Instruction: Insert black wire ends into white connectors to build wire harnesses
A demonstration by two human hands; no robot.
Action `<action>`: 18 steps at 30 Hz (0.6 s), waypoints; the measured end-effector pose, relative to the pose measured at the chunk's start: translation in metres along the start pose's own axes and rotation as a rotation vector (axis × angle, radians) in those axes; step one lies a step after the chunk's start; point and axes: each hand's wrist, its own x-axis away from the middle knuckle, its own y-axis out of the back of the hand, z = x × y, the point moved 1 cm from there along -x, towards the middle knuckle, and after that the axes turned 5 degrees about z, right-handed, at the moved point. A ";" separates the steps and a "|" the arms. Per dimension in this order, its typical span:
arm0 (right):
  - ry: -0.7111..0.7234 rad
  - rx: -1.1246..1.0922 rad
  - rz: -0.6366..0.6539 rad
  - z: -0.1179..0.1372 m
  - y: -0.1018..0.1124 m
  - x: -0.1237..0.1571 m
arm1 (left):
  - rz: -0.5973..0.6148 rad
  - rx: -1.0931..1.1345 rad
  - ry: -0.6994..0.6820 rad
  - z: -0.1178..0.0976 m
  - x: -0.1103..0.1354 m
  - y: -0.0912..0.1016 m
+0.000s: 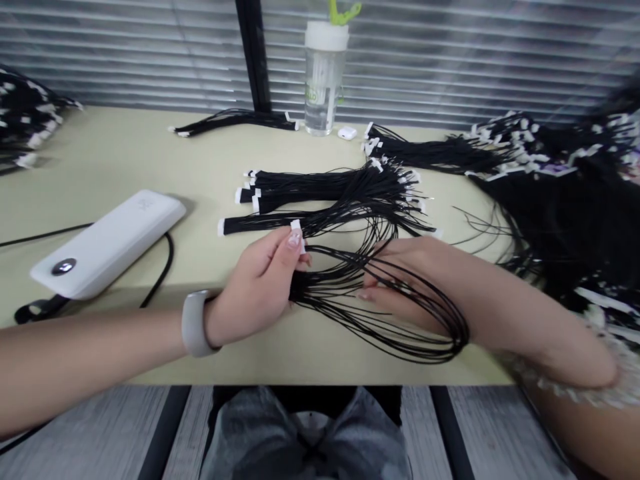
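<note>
My left hand (pixel 265 277) is closed on a wire harness (pixel 425 353), its thumb pressed against a white connector (pixel 296 230) at the end. From there the thin black wires fan out to the right and bend round in a wide loop. My right hand (pixel 415 277) reaches in among these wires, its fingers curled and partly hidden behind them; whether it grips any strand I cannot make out. Just beyond both hands lie bundles of black wires (pixel 300 183) with white connectors, side by side on the table (pixel 150 157).
A white power bank (pixel 110 243) with a black cable lies at the left. At the back stand a clear bottle (pixel 323 83) and a small white case (pixel 347 133). Heaps of wire harnesses (pixel 560 200) fill the right side, with another pile (pixel 30 120) at the far left.
</note>
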 end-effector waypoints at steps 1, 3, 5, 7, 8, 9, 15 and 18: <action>-0.043 0.037 0.020 -0.002 0.002 0.001 | -0.001 0.005 0.011 0.001 0.000 0.000; -0.118 0.077 0.089 -0.005 0.005 0.003 | 0.002 0.008 0.037 0.001 -0.001 0.000; -0.132 0.070 0.136 -0.006 0.006 0.004 | 0.002 -0.001 0.060 0.002 -0.002 0.000; -0.084 0.023 0.172 -0.003 0.006 0.004 | 0.001 -0.010 0.067 0.002 -0.003 0.000; -0.051 -0.018 0.193 -0.002 0.006 0.004 | 0.006 -0.013 0.065 0.002 -0.003 0.000; -0.024 -0.069 0.211 0.000 0.005 0.004 | 0.011 -0.013 0.059 0.001 -0.003 0.000; -0.001 -0.367 0.228 0.011 -0.013 -0.006 | 0.030 -0.038 0.005 -0.001 -0.001 0.000; -0.076 -0.325 0.135 0.017 -0.022 -0.015 | 0.038 -0.043 -0.022 -0.002 0.001 0.000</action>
